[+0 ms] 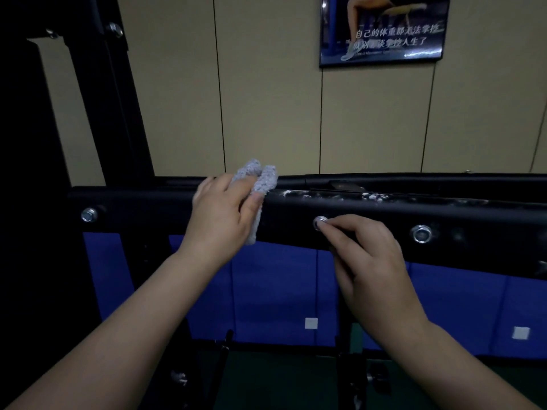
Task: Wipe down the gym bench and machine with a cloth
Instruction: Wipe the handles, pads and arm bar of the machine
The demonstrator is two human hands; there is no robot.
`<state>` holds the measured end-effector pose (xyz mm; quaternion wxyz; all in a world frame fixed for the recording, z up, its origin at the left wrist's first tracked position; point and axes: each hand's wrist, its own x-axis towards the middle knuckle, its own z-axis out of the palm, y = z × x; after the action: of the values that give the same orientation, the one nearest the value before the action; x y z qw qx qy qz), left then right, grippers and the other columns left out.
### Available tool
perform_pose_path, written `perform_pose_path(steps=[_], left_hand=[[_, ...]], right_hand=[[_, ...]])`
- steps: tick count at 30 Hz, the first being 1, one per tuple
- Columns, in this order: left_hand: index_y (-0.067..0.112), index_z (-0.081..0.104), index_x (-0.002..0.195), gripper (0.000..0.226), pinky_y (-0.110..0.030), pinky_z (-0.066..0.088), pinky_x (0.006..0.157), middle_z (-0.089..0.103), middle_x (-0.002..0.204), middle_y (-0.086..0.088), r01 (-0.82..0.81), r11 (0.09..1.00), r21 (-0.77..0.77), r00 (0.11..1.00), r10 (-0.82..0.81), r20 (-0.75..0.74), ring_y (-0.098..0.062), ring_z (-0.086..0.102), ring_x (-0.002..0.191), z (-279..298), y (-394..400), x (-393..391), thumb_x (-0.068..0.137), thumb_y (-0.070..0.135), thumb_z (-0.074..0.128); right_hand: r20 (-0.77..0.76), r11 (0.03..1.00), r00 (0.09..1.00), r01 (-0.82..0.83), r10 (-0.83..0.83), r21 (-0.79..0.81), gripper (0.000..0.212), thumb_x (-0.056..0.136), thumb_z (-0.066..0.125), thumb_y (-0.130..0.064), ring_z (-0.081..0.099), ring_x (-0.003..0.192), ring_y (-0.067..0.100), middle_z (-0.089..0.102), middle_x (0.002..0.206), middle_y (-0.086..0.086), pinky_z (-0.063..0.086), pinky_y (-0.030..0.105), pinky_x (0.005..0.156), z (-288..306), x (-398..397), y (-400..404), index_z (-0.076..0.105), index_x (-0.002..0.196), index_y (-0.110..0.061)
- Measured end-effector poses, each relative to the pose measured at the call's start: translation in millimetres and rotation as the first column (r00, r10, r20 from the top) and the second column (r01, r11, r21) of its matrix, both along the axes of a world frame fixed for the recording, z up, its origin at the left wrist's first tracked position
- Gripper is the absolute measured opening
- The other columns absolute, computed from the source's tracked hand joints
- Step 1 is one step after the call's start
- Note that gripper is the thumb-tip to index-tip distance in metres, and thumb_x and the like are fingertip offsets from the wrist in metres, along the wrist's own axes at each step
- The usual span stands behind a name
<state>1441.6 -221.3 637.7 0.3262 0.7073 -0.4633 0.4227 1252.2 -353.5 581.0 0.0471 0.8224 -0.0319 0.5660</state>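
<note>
Left hand gripping cloth on black beam, right hand alongside

A cloth is held on the beam by the left hand; right of it, the right hand is set on the beam's near face, by a bolt. A poster is hung far right.

Left hand covers much of cloth; poster cut off above.

A beige panelled wall with thin dark vertical seams fills the background. A framed poster with white Chinese lettering hangs at upper right. Lower down, blue padded wall mats run across, two carrying small white square tags. Dark green floor lies below.
</note>
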Motion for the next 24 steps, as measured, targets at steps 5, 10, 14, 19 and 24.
perform_pose_path(steps=[5,10,14,19,24], left_hand=[[0.019,0.061,0.123,0.045,-0.035,0.034,0.085,0.055,0.09,-0.006,0.038,0.999,0.003,0.999,-0.038,0.006,-0.027,0.05,0.089,0.3,-10.2,-13.9,0.097,0.041,0.032],[0.016,0.063,0.116,0.042,-0.034,0.035,0.082,0.057,0.089,-0.007,0.081,0.997,0.01,0.996,-0.081,0.028,-0.027,0.051,0.086,0.2,-25.1,-35.5,0.098,0.036,0.032],[0.017,0.064,0.115,0.042,-0.029,0.033,0.081,0.061,0.096,-0.008,0.118,0.992,0.048,0.992,-0.12,0.043,-0.027,0.053,0.087,4.5,-35.6,-54.8,0.098,0.036,0.03],[0.018,0.063,0.114,0.05,-0.027,0.032,0.072,0.061,0.096,-0.007,0.135,0.982,0.13,0.991,-0.137,0.005,-0.027,0.055,0.089,14.2,-42.1,-69.3,0.095,0.044,0.025],[0.016,0.062,0.115,0.052,-0.027,0.032,0.07,0.061,0.095,-0.007,0.143,0.975,0.172,0.988,-0.151,0.034,-0.028,0.055,0.088,16.7,-44.5,-74.1,0.095,0.045,0.024]], right_hand=[[0.019,1.0,1.0,-0.004,0.004,0.029,0.048,0.078,0.065,0.01,0.054,0.102,0.023,0.061,0.111,0.009,0.046,0.04,0.084,5.2,-15.5,1.1,0.063,0.123,-0.006],[0.05,0.999,0.998,0.037,-0.037,0.002,0.04,0.08,0.058,0.007,0.056,0.101,0.025,0.062,0.108,0.008,0.045,0.041,0.085,7.2,-36.4,-9.4,0.066,0.118,-0.006],[0.081,0.998,0.994,0.068,-0.069,0.013,0.038,0.083,0.05,0.001,0.056,0.102,0.026,0.062,0.109,0.008,0.045,0.043,0.085,4.2,-53.6,-21.1,0.066,0.117,-0.008],[0.078,0.991,0.989,0.12,-0.124,0.053,0.042,0.077,0.061,0.01,0.056,0.104,0.027,0.062,0.111,0.008,0.046,0.045,0.086,-0.6,-69.8,-30.6,0.067,0.116,-0.006],[0.03,0.993,0.995,0.097,-0.099,0.067,0.042,0.079,0.058,0.006,0.052,0.113,0.024,0.06,0.12,0.007,0.045,0.041,0.095,-3.0,-77.5,-28.7,0.065,0.119,-0.005]])
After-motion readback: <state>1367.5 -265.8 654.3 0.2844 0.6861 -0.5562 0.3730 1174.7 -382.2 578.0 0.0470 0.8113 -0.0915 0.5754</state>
